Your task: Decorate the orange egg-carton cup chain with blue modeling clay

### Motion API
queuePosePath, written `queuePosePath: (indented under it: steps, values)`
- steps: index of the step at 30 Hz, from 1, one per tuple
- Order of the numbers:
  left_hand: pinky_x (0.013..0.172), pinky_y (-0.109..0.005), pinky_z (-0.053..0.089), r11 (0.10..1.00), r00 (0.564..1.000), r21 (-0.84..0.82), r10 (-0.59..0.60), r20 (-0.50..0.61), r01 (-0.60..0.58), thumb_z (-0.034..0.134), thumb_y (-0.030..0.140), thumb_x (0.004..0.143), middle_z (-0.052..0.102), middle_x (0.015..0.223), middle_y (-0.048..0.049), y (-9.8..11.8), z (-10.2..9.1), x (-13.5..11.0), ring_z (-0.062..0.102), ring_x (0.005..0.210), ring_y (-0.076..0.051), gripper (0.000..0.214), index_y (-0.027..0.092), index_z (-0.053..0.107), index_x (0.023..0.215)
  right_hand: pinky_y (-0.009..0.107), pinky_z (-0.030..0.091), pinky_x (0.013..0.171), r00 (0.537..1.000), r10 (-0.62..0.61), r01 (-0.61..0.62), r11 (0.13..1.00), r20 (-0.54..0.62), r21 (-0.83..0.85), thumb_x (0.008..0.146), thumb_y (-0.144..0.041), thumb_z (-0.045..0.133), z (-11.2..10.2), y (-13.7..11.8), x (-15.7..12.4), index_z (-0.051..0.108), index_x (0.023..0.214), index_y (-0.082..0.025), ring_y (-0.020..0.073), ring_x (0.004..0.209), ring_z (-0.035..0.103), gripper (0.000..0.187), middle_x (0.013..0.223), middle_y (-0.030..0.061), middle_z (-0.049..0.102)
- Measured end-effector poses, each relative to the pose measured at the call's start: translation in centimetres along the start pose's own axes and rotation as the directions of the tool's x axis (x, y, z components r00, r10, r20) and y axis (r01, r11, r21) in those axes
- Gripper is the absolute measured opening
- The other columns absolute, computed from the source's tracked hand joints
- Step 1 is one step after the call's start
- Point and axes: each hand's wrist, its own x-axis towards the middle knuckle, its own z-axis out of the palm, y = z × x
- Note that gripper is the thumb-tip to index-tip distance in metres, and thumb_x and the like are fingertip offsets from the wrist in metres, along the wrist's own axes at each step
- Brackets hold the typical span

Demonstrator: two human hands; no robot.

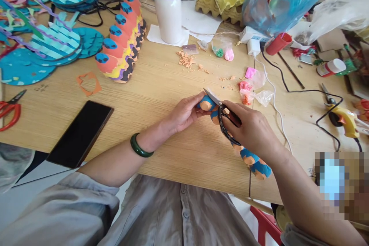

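A bumpy strip of painted egg carton (pixel 250 157), blue with orange patches, slants across the table under my hands. My left hand (pixel 186 113) grips its far end between thumb and fingers. In my right hand (pixel 251 125) is a pair of black-handled scissors (pixel 212 97), fingers through the loops. The blades lie over the top of the end bump, pointing up and left. The middle of the strip is hidden behind my right hand. Orange clay-like crumbs (pixel 186 59) are scattered beyond my hands.
A finished-looking orange, yellow and black carton strip (pixel 122 42) stands left of a white bottle (pixel 167 11). A phone (pixel 80 133) and red-handled scissors (pixel 11 109) lie at left. At right are a white cable (pixel 273 103), a yellow glue gun (pixel 344 119) and pink clay packets (pixel 246 92).
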Motion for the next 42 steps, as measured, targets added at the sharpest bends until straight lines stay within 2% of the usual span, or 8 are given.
queuePosePath:
  steps: [3,8,13,19,23,29,35,42]
  values:
    - [0.067,-0.025,0.059,1.000,1.000,0.026,-0.009,-0.010,0.009,0.071,0.033,0.096,0.074,0.078,-0.0031,0.2,-0.2,0.2,0.069,0.070,-0.013,0.024,0.012,0.074,0.085,0.028,0.042,0.060,0.997,0.081,-0.080,0.994,-0.012,0.076,0.092,-0.031,0.054,0.0,0.8,1.0,0.075,0.114,-0.019,0.0166,0.060,0.056,0.033,0.069,0.0016,0.065]
    - [0.064,-0.025,0.055,0.999,0.997,0.044,-0.015,-0.072,0.018,0.078,0.038,0.091,0.067,0.068,0.0003,0.3,-0.7,0.7,0.061,0.060,-0.011,0.029,0.014,0.070,0.077,0.030,0.041,0.063,0.982,0.189,-0.190,0.982,0.022,0.025,0.087,-0.033,0.059,0.3,2.9,2.8,0.076,0.111,-0.020,0.0188,0.068,0.059,0.032,0.078,0.0034,0.070]
    - [0.064,-0.024,0.054,0.999,0.996,0.043,-0.008,-0.088,0.011,0.078,0.040,0.090,0.067,0.071,0.0002,0.4,-1.1,0.9,0.060,0.061,-0.010,0.029,0.014,0.070,0.080,0.031,0.042,0.064,0.984,0.174,-0.178,0.955,0.037,0.237,0.087,-0.037,0.064,0.0,3.6,2.8,0.073,0.118,-0.019,0.0178,0.071,0.057,0.037,0.084,0.0037,0.070]
    - [0.061,-0.024,0.052,0.998,0.992,0.063,0.024,-0.120,-0.016,0.079,0.046,0.089,0.063,0.066,0.0015,0.4,-0.8,0.7,0.055,0.057,-0.009,0.037,0.014,0.067,0.076,0.029,0.040,0.061,0.989,0.109,-0.134,0.946,0.098,0.297,0.085,-0.040,0.069,-1.0,3.5,1.8,0.075,0.111,-0.019,0.0149,0.067,0.050,0.034,0.076,0.0002,0.061]
    - [0.062,-0.025,0.052,0.996,0.993,0.085,0.044,-0.112,-0.034,0.079,0.047,0.088,0.065,0.068,0.0008,0.2,-0.5,0.5,0.058,0.059,-0.010,0.037,0.014,0.067,0.077,0.028,0.038,0.058,0.988,0.105,-0.130,0.958,0.109,0.254,0.083,-0.035,0.066,-0.7,2.7,1.8,0.077,0.110,-0.019,0.0135,0.062,0.049,0.033,0.071,-0.0012,0.060]
    - [0.061,-0.024,0.050,0.994,0.995,0.097,0.062,-0.076,-0.054,0.077,0.043,0.090,0.069,0.072,-0.0009,-0.3,-0.5,0.4,0.060,0.062,-0.010,0.032,0.014,0.070,0.078,0.027,0.035,0.057,0.986,0.088,-0.131,0.935,0.143,0.331,0.085,-0.038,0.064,-0.2,1.3,2.5,0.077,0.101,-0.017,0.0132,0.062,0.045,0.030,0.065,-0.0021,0.052]
    - [0.062,-0.024,0.049,0.990,0.996,0.129,0.071,-0.060,-0.063,0.077,0.045,0.090,0.068,0.071,-0.0010,-0.4,-0.7,0.4,0.060,0.062,-0.010,0.034,0.014,0.071,0.075,0.027,0.029,0.055,0.992,0.047,-0.075,0.968,0.120,0.240,0.086,-0.035,0.064,-0.6,1.6,2.7,0.075,0.083,-0.020,0.0112,0.058,0.039,0.018,0.059,-0.0043,0.044]
    - [0.064,-0.025,0.051,0.990,0.997,0.129,0.061,-0.037,-0.056,0.077,0.045,0.090,0.068,0.072,-0.0012,-0.4,-0.7,0.4,0.059,0.063,-0.010,0.035,0.014,0.071,0.076,0.026,0.032,0.057,0.996,0.024,-0.036,0.991,0.089,0.129,0.086,-0.030,0.065,-1.0,1.4,2.7,0.077,0.083,-0.022,0.0101,0.055,0.040,0.015,0.057,-0.0052,0.048]
